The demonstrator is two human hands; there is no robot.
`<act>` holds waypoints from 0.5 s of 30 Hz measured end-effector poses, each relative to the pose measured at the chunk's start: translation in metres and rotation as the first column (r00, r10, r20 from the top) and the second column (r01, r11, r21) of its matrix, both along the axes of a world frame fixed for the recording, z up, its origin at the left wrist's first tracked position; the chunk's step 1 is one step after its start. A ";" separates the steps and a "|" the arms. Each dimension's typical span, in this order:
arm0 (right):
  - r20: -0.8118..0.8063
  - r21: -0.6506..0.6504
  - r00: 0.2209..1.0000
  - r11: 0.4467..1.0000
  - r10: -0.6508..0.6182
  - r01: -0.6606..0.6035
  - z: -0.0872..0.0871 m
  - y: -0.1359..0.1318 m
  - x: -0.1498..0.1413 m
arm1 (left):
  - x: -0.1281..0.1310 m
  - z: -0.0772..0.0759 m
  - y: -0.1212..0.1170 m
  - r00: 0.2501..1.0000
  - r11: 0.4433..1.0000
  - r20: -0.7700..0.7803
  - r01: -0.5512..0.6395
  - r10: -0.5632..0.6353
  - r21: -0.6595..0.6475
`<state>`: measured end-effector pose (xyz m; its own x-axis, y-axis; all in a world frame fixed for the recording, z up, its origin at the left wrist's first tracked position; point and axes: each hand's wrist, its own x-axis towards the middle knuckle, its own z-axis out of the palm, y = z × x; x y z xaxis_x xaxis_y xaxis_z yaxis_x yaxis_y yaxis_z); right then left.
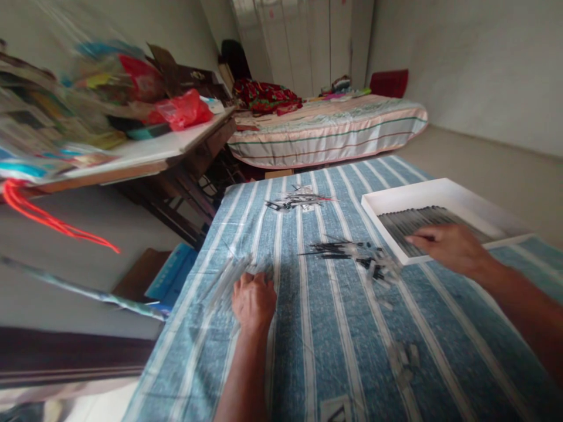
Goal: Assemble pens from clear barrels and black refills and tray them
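On the left of the striped cloth, my left hand (254, 299) rests with curled fingers at a pile of thin clear tubes (224, 284), which look like pen barrels. Its fingertips are hidden below the knuckles. My right hand (453, 249) is closed in a pinch over the front part of a white box (409, 190); whatever it holds does not show. Inside the box, slim grey pens (404, 225) lie side by side in a row. Between my hands is a heap of black, thin pen parts (336, 249), with small clear caps (385, 269) at its right end.
Farther back on the table lies another heap of thin dark and clear parts (299, 200). Several small clear pieces (404, 358) sit near the front. A cluttered desk (145, 158) stands at left, and a bed (325, 138) is beyond the table (290, 328).
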<state>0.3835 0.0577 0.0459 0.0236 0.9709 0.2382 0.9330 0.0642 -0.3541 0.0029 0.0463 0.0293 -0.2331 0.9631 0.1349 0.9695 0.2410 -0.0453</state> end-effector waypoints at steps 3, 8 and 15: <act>-0.030 -0.157 0.981 0.968 0.193 -0.196 0.004 -0.007 -0.044 | 0.003 0.003 0.000 1.000 0.999 -0.022 0.007 -0.008 -0.037; 0.209 -0.298 0.908 0.908 0.362 -0.293 -0.002 0.003 -0.099 | 0.004 0.005 0.000 1.000 0.996 -0.022 0.019 -0.021 -0.086; 0.365 -0.345 0.821 0.883 0.439 -0.319 -0.010 0.023 -0.140 | 0.010 -0.003 -0.007 0.988 0.988 0.012 0.157 -0.157 0.014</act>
